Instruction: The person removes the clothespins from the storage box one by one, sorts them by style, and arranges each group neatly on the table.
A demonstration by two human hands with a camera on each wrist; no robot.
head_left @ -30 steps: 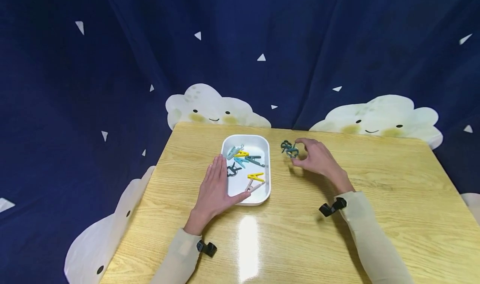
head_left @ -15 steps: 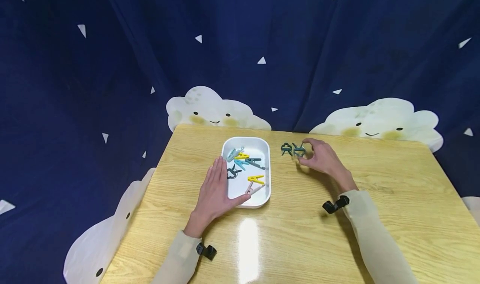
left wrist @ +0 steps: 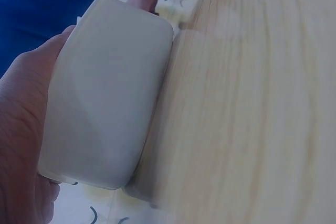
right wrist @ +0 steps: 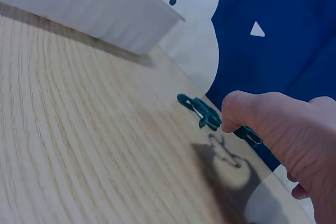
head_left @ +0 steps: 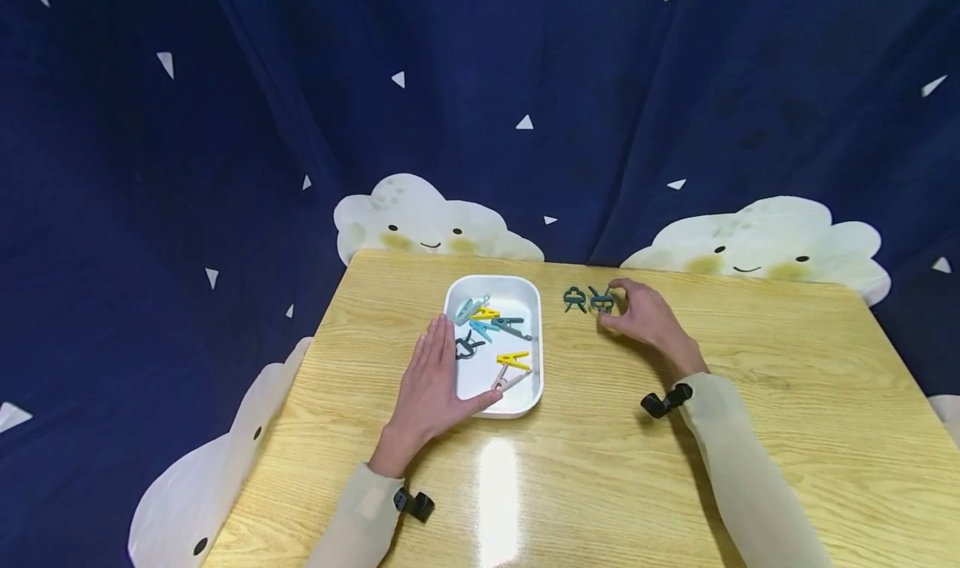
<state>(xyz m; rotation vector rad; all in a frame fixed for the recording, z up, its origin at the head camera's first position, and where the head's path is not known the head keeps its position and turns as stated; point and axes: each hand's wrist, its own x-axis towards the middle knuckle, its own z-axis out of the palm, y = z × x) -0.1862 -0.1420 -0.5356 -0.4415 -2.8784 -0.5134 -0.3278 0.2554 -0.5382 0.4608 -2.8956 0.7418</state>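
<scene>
Dark green plastic shows at the upper right of centre in the head view, where the right hand (head_left: 645,314) pinches the edge of a dark green clip (head_left: 602,301) between thumb and finger. A matching clip (head_left: 575,299) lies just left of it on the wooden table (head_left: 585,451). Near the middle of the frame stands a white tray (head_left: 517,297); the left hand (head_left: 431,384) rests against its left side, fingers straight, thumb spread along the near edge, grasping nothing. Inside, bluish, yellow and grey-green clothespins (head_left: 512,328) crowd the upper half, a dark clip (head_left: 468,347) sits by the left wall, and a yellow clothespin (head_left: 513,359) and a pink clothespin (head_left: 502,376) lie lower right.
</scene>
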